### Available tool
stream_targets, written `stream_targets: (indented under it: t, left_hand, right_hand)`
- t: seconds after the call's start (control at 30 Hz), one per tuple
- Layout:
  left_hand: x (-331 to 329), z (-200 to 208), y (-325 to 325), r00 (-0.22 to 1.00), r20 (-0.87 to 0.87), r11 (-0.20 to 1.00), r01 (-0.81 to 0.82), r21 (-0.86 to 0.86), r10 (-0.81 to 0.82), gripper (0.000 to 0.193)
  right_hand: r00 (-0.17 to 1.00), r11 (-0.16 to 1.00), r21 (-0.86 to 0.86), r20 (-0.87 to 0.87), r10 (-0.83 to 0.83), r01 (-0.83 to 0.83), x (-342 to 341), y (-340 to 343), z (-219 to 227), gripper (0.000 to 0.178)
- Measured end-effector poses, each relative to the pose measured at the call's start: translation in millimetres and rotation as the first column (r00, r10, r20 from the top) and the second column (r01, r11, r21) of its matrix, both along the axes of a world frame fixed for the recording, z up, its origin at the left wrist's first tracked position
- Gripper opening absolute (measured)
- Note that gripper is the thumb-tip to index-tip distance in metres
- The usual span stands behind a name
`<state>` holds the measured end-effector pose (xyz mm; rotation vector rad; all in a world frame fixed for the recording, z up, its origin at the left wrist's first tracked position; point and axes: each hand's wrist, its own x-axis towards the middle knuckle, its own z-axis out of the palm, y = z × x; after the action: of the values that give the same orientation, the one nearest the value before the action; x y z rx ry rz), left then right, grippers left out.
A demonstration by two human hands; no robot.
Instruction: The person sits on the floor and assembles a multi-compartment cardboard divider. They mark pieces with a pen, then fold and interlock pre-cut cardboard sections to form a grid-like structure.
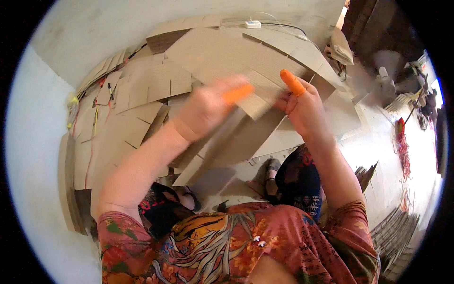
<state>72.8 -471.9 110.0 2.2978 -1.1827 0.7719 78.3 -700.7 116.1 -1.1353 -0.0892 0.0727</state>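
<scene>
My left hand (203,109) is smeared by motion, an orange cover on its thumb lying over a small piece of corrugated cardboard (260,108). The fingers look closed on that piece's left side. At the piece's right edge is my right hand (305,110), its orange-covered thumb raised away from the board. Its other fingers are partly curled near the edge, with their tips partly hidden. Below the hands, a long folded cardboard strip (236,142) slants toward my feet. Behind them lies a large flat cardboard sheet (203,52).
Slotted cardboard sheets (142,90) spread over the left side, with a black marker (110,91) on them. A white power strip (252,23) and cables run along the back wall. Red string (403,146) lies at the right, and a stack of cardboard strips (392,234) stands at lower right.
</scene>
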Motion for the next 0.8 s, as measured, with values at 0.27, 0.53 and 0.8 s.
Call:
stream_targets:
  t: [0.27, 0.53, 0.8]
  left_hand:
    - [56.6, 16.4, 34.1, 0.862, -0.478, 0.678, -0.452, -0.579, 0.167, 0.055]
    - [95.8, -7.6, 61.3, 0.757, -0.653, 0.673, -0.476, -0.566, -0.013, 0.033]
    - [104.0, -19.6, 63.8, 0.698, -0.715, 0.709, -0.481, -0.515, -0.046, 0.029]
  right_hand:
    - [0.904, 0.844, -0.403, 0.379, -0.198, 0.354, -39.4, -70.1, 12.4, 0.019]
    - [0.837, 0.647, -0.585, 0.524, -0.158, 0.489, -62.0, -62.6, -8.0, 0.014]
    - [0.894, 0.668, -0.634, 0.435, -0.108, 0.389, -61.3, -57.1, -36.6, 0.016]
